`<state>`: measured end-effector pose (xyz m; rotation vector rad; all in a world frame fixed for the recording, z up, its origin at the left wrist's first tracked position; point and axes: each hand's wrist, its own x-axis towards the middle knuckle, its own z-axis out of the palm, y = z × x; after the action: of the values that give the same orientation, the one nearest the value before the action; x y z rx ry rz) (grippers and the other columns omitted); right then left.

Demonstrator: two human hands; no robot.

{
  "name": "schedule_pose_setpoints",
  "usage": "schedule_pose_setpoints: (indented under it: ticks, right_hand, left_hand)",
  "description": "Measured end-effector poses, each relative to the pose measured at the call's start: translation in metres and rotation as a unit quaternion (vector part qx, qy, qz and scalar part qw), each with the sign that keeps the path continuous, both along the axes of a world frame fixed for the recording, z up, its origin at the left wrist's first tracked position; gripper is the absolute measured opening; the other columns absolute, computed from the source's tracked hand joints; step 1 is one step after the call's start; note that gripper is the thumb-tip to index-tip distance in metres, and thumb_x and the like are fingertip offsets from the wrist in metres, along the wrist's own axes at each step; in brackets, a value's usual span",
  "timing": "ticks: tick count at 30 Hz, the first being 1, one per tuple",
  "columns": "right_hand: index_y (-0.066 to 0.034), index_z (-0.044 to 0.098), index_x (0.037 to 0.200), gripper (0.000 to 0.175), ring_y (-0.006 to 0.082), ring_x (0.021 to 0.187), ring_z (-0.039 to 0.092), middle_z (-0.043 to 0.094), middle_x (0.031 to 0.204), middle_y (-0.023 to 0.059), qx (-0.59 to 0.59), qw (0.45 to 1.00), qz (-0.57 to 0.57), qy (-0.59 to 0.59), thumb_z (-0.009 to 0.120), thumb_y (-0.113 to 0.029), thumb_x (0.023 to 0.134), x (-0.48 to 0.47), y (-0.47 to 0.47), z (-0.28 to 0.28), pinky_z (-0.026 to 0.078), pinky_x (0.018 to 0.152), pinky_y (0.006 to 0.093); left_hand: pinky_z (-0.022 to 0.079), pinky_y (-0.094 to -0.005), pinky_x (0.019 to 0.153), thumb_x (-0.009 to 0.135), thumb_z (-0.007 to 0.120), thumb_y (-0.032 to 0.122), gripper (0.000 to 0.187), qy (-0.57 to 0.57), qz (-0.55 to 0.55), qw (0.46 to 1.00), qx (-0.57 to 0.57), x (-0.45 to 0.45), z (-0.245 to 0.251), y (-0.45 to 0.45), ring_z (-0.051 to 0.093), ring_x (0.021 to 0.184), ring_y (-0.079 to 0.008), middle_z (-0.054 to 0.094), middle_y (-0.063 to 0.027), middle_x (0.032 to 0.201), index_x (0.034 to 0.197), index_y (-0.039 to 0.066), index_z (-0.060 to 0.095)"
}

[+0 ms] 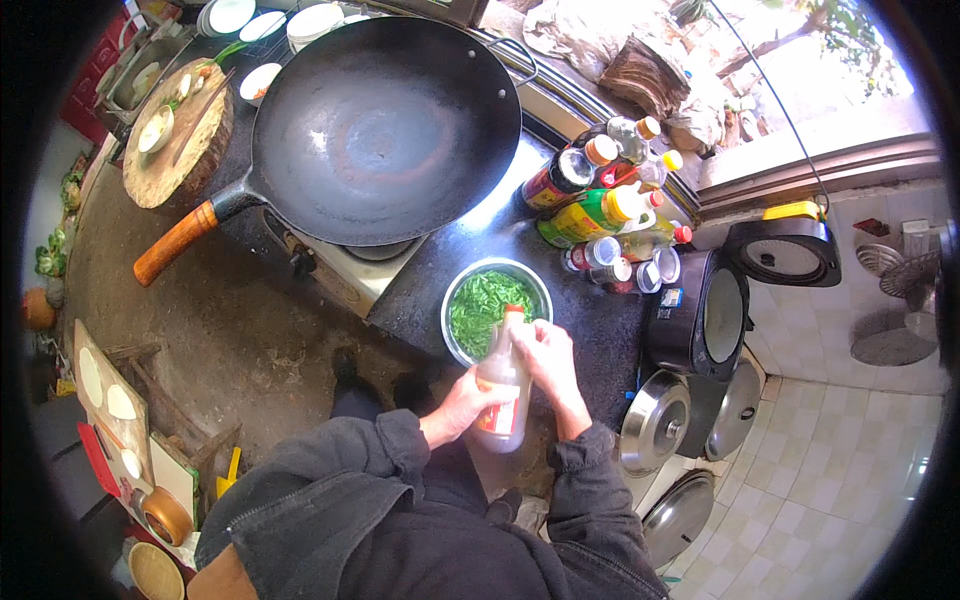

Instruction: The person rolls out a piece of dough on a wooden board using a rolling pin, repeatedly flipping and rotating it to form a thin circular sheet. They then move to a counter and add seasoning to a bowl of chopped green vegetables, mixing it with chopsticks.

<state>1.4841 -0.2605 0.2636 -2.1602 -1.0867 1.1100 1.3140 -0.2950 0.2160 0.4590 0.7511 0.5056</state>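
Observation:
My left hand [463,411] grips the body of a plastic bottle [504,379] that has a red cap and a red and white label. The fingers of my right hand [547,356] close around the bottle's neck, just below the cap. The bottle's top overlaps the near edge of a steel bowl [550,300] holding chopped green leaves [484,300]. Behind the bowl, to the left, a large black wok [375,142] with a wooden handle [176,244] sits over a gas stove [360,277].
Several sauce and oil bottles [585,217] and small jars [600,253] stand right of the wok. An open rice cooker [701,315] and metal lids [652,424] are at the right. A round chopping block [199,165] with a small bowl [156,130] lies left.

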Motion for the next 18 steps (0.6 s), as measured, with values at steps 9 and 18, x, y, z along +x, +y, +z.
schedule_pose_setpoints:
  ticks: [9, 18]
  right_hand:
    - [-0.0011, 0.066, 0.075, 0.029, 0.0054, 0.066, 0.055, 0.065, 0.071, -0.0014, -0.038, 0.997, -0.061, 0.011, 0.075, -0.025, 0.089, -0.001, -0.014, 0.004, 0.048, 0.061, 0.0267]
    - [0.0038, 0.073, 0.085, 0.049, 0.0153, 0.076, 0.067, 0.074, 0.081, 0.0149, -0.116, 0.992, -0.050, -0.016, 0.073, -0.045, 0.086, -0.008, -0.011, -0.004, 0.054, 0.068, 0.0346]
  left_hand:
    - [0.048, -0.0343, 0.101, 0.082, 0.081, 0.022, 0.069, 0.003, -0.061, 0.995, -0.076, 0.007, -0.003, -0.023, 0.061, 0.113, -0.0170, 0.062, -0.0115, 0.124, 0.136, -0.001, 0.046]
    - [0.049, -0.0345, 0.099, 0.085, 0.078, 0.023, 0.059, 0.007, -0.020, 0.998, -0.060, 0.003, -0.004, -0.027, 0.062, 0.110, -0.0157, 0.063, -0.0074, 0.121, 0.132, 0.001, 0.050]
